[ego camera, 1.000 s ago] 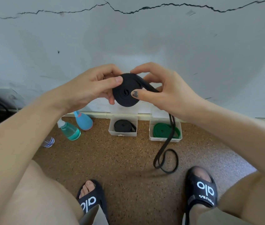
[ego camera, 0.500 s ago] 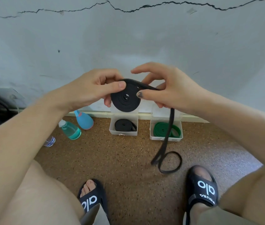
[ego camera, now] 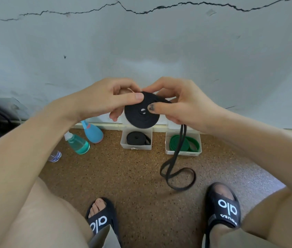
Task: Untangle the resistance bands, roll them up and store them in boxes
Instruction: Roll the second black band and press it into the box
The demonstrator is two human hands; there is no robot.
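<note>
A black resistance band (ego camera: 139,118) is wound into a flat coil held in front of me. My left hand (ego camera: 105,99) pinches the coil's upper left edge with thumb and fingers. My right hand (ego camera: 179,102) grips its right side, thumb pressed near the centre hole. The band's loose tail (ego camera: 176,169) hangs below my right hand and loops on the floor. Against the wall stand two open white boxes: the left box (ego camera: 135,147) holds a rolled black band (ego camera: 137,138), the right box (ego camera: 183,152) a rolled green band (ego camera: 190,144).
A teal spray bottle (ego camera: 78,144), a blue bottle (ego camera: 93,132) and a small clear bottle (ego camera: 55,156) lie on the speckled brown floor at left. My feet in black slides (ego camera: 224,210) sit near the bottom. A cracked grey wall stands behind.
The coil has turned and grown a little as more band was wound on. The hanging tail has shortened and its floor loop shifted slightly right.
</note>
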